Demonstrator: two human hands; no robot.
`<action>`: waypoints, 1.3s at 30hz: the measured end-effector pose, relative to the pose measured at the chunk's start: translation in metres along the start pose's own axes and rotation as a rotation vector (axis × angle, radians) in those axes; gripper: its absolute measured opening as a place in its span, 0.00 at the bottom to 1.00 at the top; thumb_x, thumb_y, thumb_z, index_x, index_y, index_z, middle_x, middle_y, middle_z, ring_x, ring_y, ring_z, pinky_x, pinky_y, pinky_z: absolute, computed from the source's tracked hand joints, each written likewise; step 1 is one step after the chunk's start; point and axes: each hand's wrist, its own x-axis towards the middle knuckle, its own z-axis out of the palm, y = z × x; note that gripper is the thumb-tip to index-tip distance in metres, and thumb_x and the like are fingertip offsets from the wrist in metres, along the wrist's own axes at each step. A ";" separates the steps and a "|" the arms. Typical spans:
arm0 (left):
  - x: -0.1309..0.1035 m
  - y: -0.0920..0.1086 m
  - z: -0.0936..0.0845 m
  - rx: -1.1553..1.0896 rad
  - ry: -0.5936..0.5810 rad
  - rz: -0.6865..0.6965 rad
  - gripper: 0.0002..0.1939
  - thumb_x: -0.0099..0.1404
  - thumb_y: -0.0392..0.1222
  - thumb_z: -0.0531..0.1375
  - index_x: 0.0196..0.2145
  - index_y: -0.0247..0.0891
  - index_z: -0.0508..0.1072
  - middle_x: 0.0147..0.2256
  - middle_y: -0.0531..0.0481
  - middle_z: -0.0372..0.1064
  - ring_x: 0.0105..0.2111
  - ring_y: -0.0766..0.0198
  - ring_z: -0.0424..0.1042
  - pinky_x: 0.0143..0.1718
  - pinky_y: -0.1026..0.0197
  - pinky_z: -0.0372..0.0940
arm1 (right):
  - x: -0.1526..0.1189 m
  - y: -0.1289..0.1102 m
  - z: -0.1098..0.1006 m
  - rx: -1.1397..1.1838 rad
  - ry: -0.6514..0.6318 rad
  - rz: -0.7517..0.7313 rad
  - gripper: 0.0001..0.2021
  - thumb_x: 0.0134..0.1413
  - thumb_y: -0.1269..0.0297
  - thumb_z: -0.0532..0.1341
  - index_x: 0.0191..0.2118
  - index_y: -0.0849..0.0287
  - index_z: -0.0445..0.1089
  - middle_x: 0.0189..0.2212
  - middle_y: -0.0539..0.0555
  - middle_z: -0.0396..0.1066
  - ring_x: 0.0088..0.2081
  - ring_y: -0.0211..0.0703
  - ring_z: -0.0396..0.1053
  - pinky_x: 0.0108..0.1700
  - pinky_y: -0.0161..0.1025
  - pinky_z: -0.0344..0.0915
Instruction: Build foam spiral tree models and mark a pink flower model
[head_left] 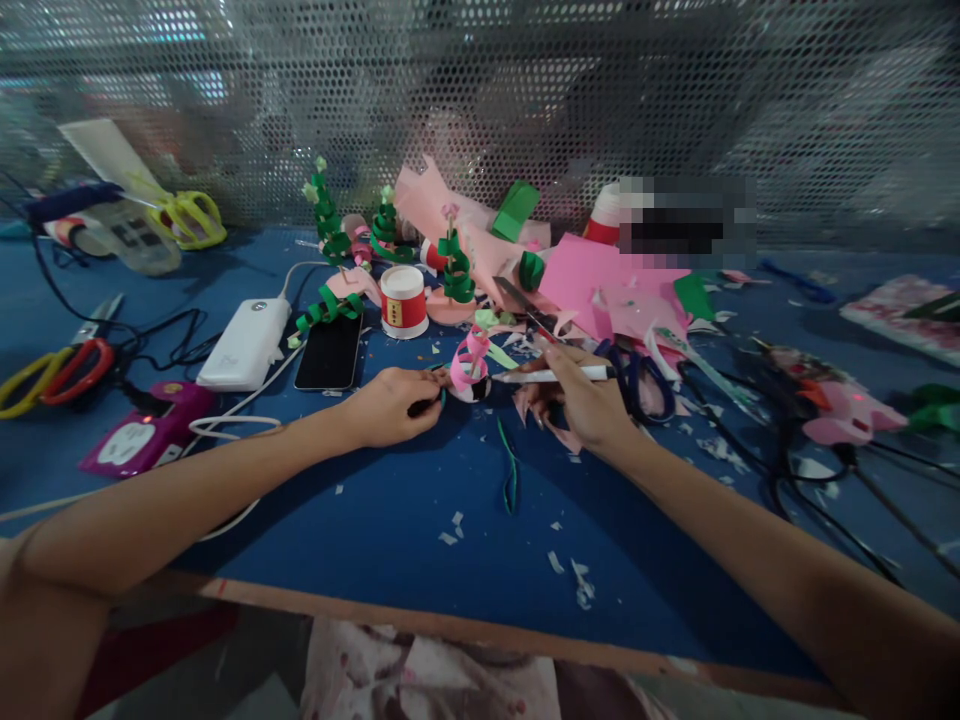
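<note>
At the middle of the blue worktop [420, 530], the pink paper spiral [470, 362] stands upright on its small round base [459, 393], between my two sets of fingers. My left fingers [421, 383] are curled closed on the left edge of that base, as far as I can see, though the thumb's contact is partly hidden. My right fingers [560, 361] grip a white pen [529, 377], its tip at or just beside the base's right side, near a black patch [478, 388]; I can't tell whether it touches. If I press too hard while my left hold is loose, the base could slide or the light coil could tip over. A slip of the pen might leave a stray mark on the pink paper, and if that black is wet ink, a fingertip could smear it. The pink scraps [566, 436] under my right fingers could drag as they shift, and the dark blue scissors handles [651, 390] sit close enough behind to snag my knuckles and jolt the tip.
</note>
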 end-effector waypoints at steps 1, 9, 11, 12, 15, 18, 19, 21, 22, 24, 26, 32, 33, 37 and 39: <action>0.000 0.000 0.000 -0.008 0.002 -0.006 0.16 0.61 0.37 0.49 0.17 0.35 0.61 0.18 0.51 0.63 0.21 0.70 0.65 0.29 0.68 0.64 | 0.000 -0.001 0.000 -0.004 -0.018 0.013 0.19 0.43 0.46 0.62 0.19 0.58 0.69 0.10 0.50 0.66 0.10 0.35 0.59 0.10 0.32 0.53; 0.001 -0.001 -0.002 -0.052 -0.018 -0.024 0.15 0.61 0.37 0.49 0.17 0.35 0.61 0.19 0.51 0.63 0.21 0.71 0.64 0.28 0.68 0.62 | -0.003 -0.004 0.003 -0.028 -0.054 -0.010 0.21 0.42 0.43 0.61 0.18 0.58 0.69 0.10 0.50 0.65 0.10 0.35 0.59 0.11 0.33 0.54; 0.001 -0.001 -0.002 -0.062 -0.023 -0.032 0.15 0.61 0.37 0.49 0.17 0.35 0.61 0.19 0.51 0.63 0.21 0.71 0.64 0.28 0.68 0.62 | -0.003 -0.005 0.003 -0.021 -0.061 -0.021 0.22 0.43 0.42 0.60 0.18 0.58 0.69 0.10 0.50 0.65 0.10 0.35 0.58 0.10 0.34 0.54; 0.001 -0.001 -0.002 -0.069 -0.022 -0.035 0.15 0.60 0.37 0.49 0.16 0.35 0.61 0.19 0.52 0.63 0.21 0.71 0.63 0.27 0.68 0.62 | -0.003 -0.005 0.003 -0.014 -0.045 -0.034 0.21 0.43 0.42 0.60 0.20 0.58 0.70 0.11 0.50 0.66 0.10 0.35 0.59 0.11 0.34 0.56; 0.002 -0.001 -0.005 -0.106 0.004 -0.044 0.15 0.59 0.37 0.51 0.16 0.35 0.59 0.17 0.53 0.60 0.19 0.72 0.60 0.24 0.68 0.58 | -0.002 -0.004 0.002 -0.019 0.001 -0.064 0.19 0.46 0.44 0.59 0.26 0.57 0.72 0.15 0.49 0.68 0.15 0.36 0.64 0.16 0.35 0.61; 0.003 0.000 -0.008 -0.185 0.032 -0.074 0.15 0.58 0.36 0.51 0.15 0.35 0.57 0.17 0.53 0.60 0.19 0.73 0.60 0.22 0.69 0.56 | -0.002 -0.004 0.002 -0.018 0.016 -0.077 0.19 0.47 0.45 0.59 0.28 0.57 0.72 0.16 0.49 0.68 0.16 0.36 0.65 0.18 0.35 0.63; 0.003 0.000 -0.010 -0.208 0.039 -0.096 0.15 0.58 0.35 0.51 0.15 0.35 0.57 0.18 0.53 0.60 0.19 0.73 0.60 0.23 0.69 0.57 | -0.002 -0.004 0.002 -0.011 0.023 -0.083 0.19 0.47 0.45 0.59 0.27 0.57 0.72 0.15 0.49 0.68 0.15 0.36 0.65 0.18 0.35 0.63; 0.004 -0.001 -0.011 -0.246 0.051 -0.151 0.14 0.57 0.35 0.51 0.16 0.35 0.57 0.19 0.52 0.63 0.20 0.73 0.61 0.24 0.68 0.58 | -0.003 -0.005 0.003 -0.004 0.027 -0.092 0.19 0.46 0.44 0.59 0.27 0.57 0.72 0.15 0.49 0.67 0.15 0.36 0.64 0.18 0.36 0.63; 0.004 -0.002 -0.012 -0.266 0.058 -0.183 0.13 0.57 0.35 0.51 0.16 0.35 0.58 0.21 0.51 0.65 0.20 0.72 0.61 0.25 0.68 0.58 | -0.004 -0.006 0.004 -0.003 0.028 -0.096 0.20 0.45 0.43 0.59 0.26 0.57 0.72 0.14 0.49 0.67 0.15 0.36 0.64 0.18 0.36 0.63; 0.004 -0.004 -0.013 -0.308 0.060 -0.265 0.10 0.56 0.35 0.51 0.18 0.35 0.60 0.23 0.51 0.67 0.20 0.72 0.61 0.24 0.67 0.58 | -0.005 -0.007 0.005 0.002 0.034 -0.101 0.20 0.43 0.42 0.60 0.25 0.57 0.71 0.14 0.49 0.67 0.14 0.36 0.63 0.17 0.36 0.63; 0.003 -0.007 -0.014 -0.356 0.080 -0.347 0.07 0.54 0.36 0.50 0.20 0.35 0.62 0.25 0.51 0.68 0.21 0.72 0.61 0.24 0.66 0.58 | -0.005 -0.008 0.005 0.018 0.051 -0.112 0.21 0.42 0.41 0.61 0.24 0.57 0.71 0.13 0.49 0.67 0.14 0.36 0.63 0.17 0.36 0.62; 0.004 -0.009 -0.009 -0.519 0.577 -0.274 0.07 0.58 0.41 0.51 0.26 0.38 0.55 0.38 0.41 0.69 0.39 0.61 0.69 0.42 0.55 0.64 | -0.003 -0.007 0.006 0.084 0.062 -0.148 0.19 0.42 0.44 0.62 0.22 0.58 0.70 0.13 0.49 0.67 0.14 0.35 0.63 0.16 0.34 0.61; 0.008 -0.007 -0.008 -0.555 0.650 -0.230 0.09 0.58 0.42 0.52 0.27 0.38 0.54 0.41 0.40 0.68 0.42 0.61 0.69 0.44 0.53 0.64 | -0.003 -0.007 0.006 0.090 0.064 -0.152 0.19 0.43 0.44 0.61 0.23 0.58 0.70 0.13 0.49 0.66 0.14 0.35 0.63 0.16 0.34 0.61; 0.038 0.008 -0.011 -0.722 0.725 -0.120 0.21 0.51 0.45 0.63 0.28 0.40 0.50 0.43 0.41 0.68 0.49 0.56 0.68 0.50 0.49 0.62 | -0.002 -0.005 0.005 0.079 0.029 -0.168 0.20 0.45 0.44 0.59 0.25 0.58 0.70 0.13 0.49 0.66 0.14 0.36 0.64 0.15 0.34 0.60; 0.054 0.017 -0.016 -0.756 0.630 -0.164 0.25 0.45 0.45 0.67 0.27 0.40 0.51 0.40 0.43 0.70 0.45 0.56 0.70 0.48 0.48 0.64 | -0.003 -0.006 0.005 0.069 0.036 -0.169 0.19 0.46 0.45 0.59 0.25 0.58 0.70 0.13 0.49 0.67 0.14 0.37 0.64 0.16 0.35 0.60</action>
